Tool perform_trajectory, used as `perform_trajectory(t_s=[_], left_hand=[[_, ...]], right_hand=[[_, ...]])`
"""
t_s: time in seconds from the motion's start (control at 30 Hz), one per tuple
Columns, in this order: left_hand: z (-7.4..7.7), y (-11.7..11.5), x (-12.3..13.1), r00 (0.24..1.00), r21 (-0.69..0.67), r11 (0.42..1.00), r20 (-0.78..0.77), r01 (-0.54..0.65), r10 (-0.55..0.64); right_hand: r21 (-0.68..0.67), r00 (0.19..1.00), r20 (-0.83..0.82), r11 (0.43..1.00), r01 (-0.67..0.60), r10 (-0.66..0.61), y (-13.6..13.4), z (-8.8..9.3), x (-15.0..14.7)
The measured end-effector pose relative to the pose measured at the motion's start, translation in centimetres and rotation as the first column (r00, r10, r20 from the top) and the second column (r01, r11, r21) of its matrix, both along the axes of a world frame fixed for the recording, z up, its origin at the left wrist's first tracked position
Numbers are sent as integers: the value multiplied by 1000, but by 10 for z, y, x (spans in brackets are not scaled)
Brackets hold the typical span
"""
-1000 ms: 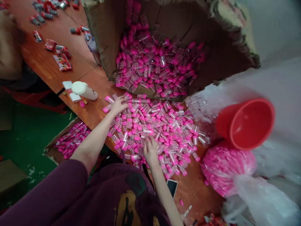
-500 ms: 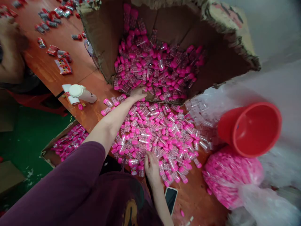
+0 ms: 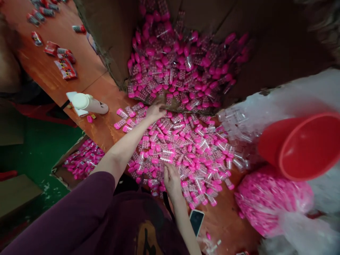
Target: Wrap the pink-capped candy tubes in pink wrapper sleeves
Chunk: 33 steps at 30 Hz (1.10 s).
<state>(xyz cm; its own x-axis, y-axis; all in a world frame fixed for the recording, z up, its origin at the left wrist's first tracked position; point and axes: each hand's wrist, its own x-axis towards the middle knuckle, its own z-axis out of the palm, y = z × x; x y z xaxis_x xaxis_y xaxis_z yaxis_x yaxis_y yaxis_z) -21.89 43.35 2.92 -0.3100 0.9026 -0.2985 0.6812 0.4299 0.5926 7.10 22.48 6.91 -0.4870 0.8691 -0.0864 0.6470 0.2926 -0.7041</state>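
A wide heap of small clear bottles with pink caps [image 3: 180, 141], filled with pale pink beads, covers the table in front of me. My left hand [image 3: 156, 112] reaches across to the heap's far side, at the carton's front edge, fingers stretched out over the bottles. Inside the torn cardboard carton [image 3: 114, 46] more such bottles [image 3: 170, 67] are piled. Close to my body, my right hand [image 3: 172, 179] rests at the near side of the heap with its fingers curled together; whatever is in them is hidden.
On the right stand a red bucket [image 3: 271, 141] and a bag of pink pieces [image 3: 271, 202]. A phone [image 3: 196, 221] lies by my right forearm. A white-lidded cup [image 3: 90, 103] and red-capped bottles [image 3: 47, 12] are left. A box of pink packets [image 3: 85, 157] sits lower left; a co-worker's arm [image 3: 7, 60] shows.
My left hand has drawn back slightly from the carton's opening onto the near heap. My right hand stays nearly in place. The view has moved closer to the carton.
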Motion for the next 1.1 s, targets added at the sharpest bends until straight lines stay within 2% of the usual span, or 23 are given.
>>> perform_trajectory(t_s=[0.07, 0.2, 0.27, 0.3, 0.37, 0.43, 0.47, 0.53, 0.63, 0.7, 0.77, 0.83, 0.9, 0.93, 1.0, 1.1], left_hand=[[-4, 7, -22, 999, 15, 999, 10, -45, 45], [-18, 16, -52, 998, 53, 997, 51, -51, 48], [-26, 16, -54, 982, 118, 982, 141, -144, 127], [-29, 15, -52, 956, 155, 960, 219, -232, 196], [-35, 10, -45, 834, 169, 873, 422, -458, 355], [-37, 2, -37, 644, 94, 767, 613, -635, 458], [-36, -3, -33, 554, 48, 729, 685, -683, 474], [-33, -13, -27, 431, -10, 701, 782, -713, 450], [-27, -27, -22, 371, -30, 717, 840, -696, 395], [-24, -33, -19, 386, -37, 737, 834, -674, 394], [-23, -34, -17, 448, -21, 761, 798, -649, 404], [-24, -31, -14, 584, 58, 815, 727, -576, 361], [-25, -28, -12, 760, 156, 898, 603, -412, 244], [-26, -27, -11, 836, 186, 935, 523, -302, 166], [-25, -30, -9, 929, 187, 977, 368, -104, 29], [-22, -44, -9, 971, 168, 985, 226, 41, -79]], right_hand=[[-21, 1000, -8, 1000, 3, -3, 4, 0, -5], [-67, 1000, -11, 998, -7, 6, 7, -3, -13], [-106, 1000, -3, 994, -10, 10, 7, -3, -16], [-129, 1000, 0, 992, -13, 13, 6, -2, -18], [-180, 1000, -1, 984, -19, 19, 5, 1, -22], [-225, 1000, -11, 974, -13, 11, 3, 3, -25], [-244, 1000, -16, 970, -4, 0, 3, 4, -26], [-278, 999, -36, 961, 5, -16, 9, 4, -29], [-297, 997, -65, 955, 18, -39, 41, 4, -39], [-243, 996, -46, 968, 61, -75, 81, 1, -53], [-125, 997, 8, 989, 83, -83, 130, -5, -74], [-12, 992, 112, 998, 60, -59, 176, -15, -98], [42, 967, 251, 998, 36, -46, 209, -27, -120], [45, 950, 310, 999, 20, -33, 219, -33, -128], [41, 920, 392, 999, -22, 4, 224, -43, -136], [52, 892, 448, 994, -93, 60, 208, -49, -135]])
